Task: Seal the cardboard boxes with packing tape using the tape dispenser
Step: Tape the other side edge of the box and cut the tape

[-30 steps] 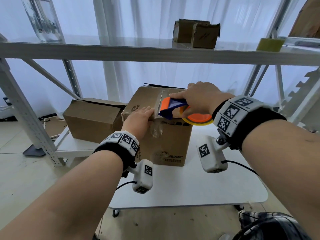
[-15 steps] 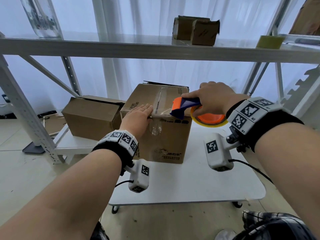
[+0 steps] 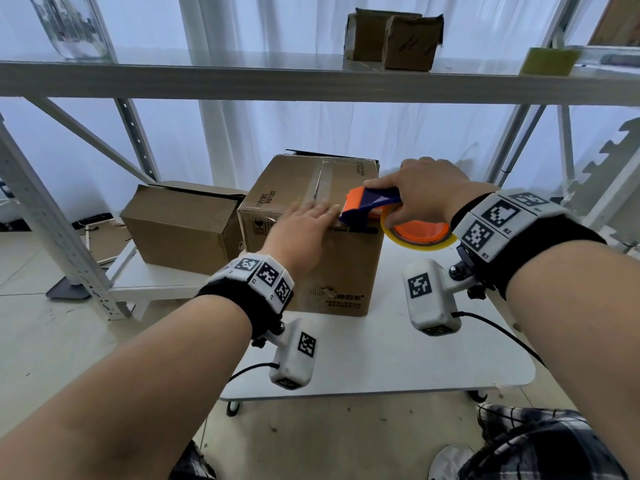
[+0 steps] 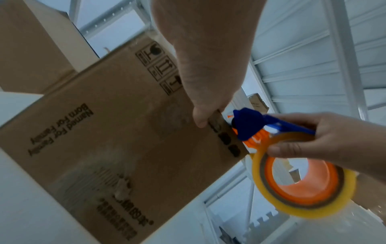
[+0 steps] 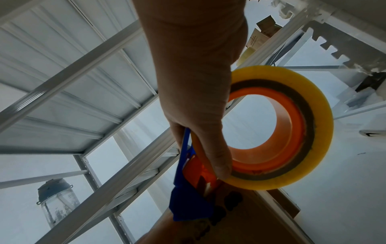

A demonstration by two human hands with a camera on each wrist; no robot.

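A closed cardboard box [image 3: 304,188] stands on the white table [image 3: 398,368], with a strip of clear tape along its top seam. My left hand [image 3: 304,233] lies flat over the box's near top edge, fingers straight and blurred; in the left wrist view the left hand [image 4: 208,79] presses the box [image 4: 108,132] with its thumb at the rim. My right hand [image 3: 422,192] grips the blue and orange tape dispenser [image 3: 374,207] with its yellow roll [image 3: 420,237], its head at the box's near right top edge. The right wrist view shows the right hand [image 5: 198,99] curled round the dispenser [image 5: 192,194].
A second cardboard box [image 3: 183,223] sits on a lower white stand to the left. A metal shelf [image 3: 311,81] crosses overhead with two small boxes [image 3: 394,38], a glass jar [image 3: 72,26] and a yellow roll [image 3: 550,60]. Rack uprights stand left and right.
My right hand has drawn the dispenser rightward and toward me along the box top to its near edge. The left hand has slid up onto the top edge.
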